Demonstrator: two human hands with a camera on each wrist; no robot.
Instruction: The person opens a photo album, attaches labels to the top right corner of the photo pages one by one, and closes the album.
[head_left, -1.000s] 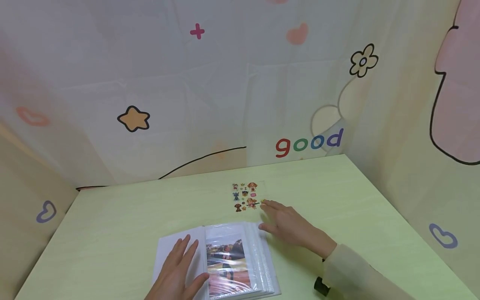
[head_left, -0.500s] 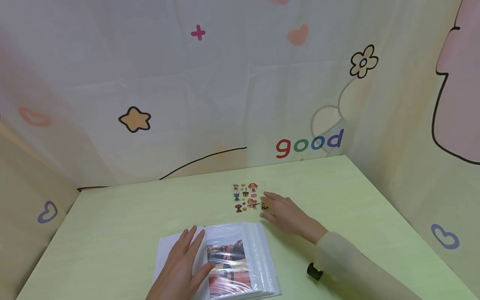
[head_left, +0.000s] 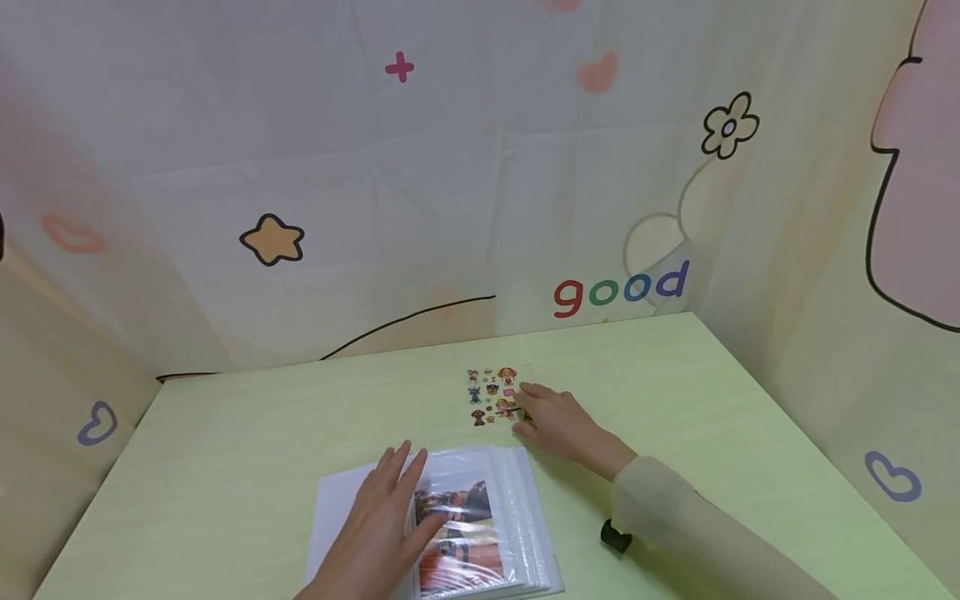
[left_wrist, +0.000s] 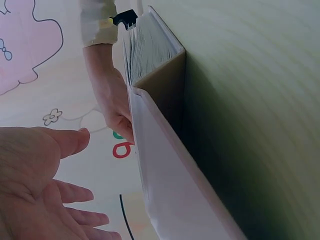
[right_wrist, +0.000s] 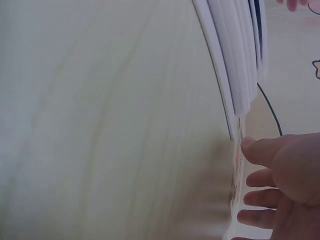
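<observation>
An open photo album (head_left: 517, 517) lies at the front of the table, with a photo (head_left: 461, 554) in the clear sleeve of its right-hand page. Over the album's inner fold is my left hand (head_left: 378, 529), its fingers spread and its thumb overlapping the photo. The left wrist view shows this hand (left_wrist: 37, 185) beside the white cover (left_wrist: 165, 165), palm bare. A clear sticker sheet (head_left: 492, 389) with cartoon dogs lies behind the album. My right hand (head_left: 562, 425) covers the sheet's right edge, fingertips at the stickers. In the right wrist view its fingers (right_wrist: 262, 197) are loosely extended.
A printed cloth (head_left: 412, 208) with a star, a flower and the word "good" hangs behind and beside the pale green table (head_left: 225, 450). A black band-like piece (head_left: 616, 537) shows beneath the right sleeve (head_left: 690, 517).
My left hand has slid right, from the white left page towards the photo. My right hand has moved left and farther away over the sticker sheet's edge. The album and sheet stay in place.
</observation>
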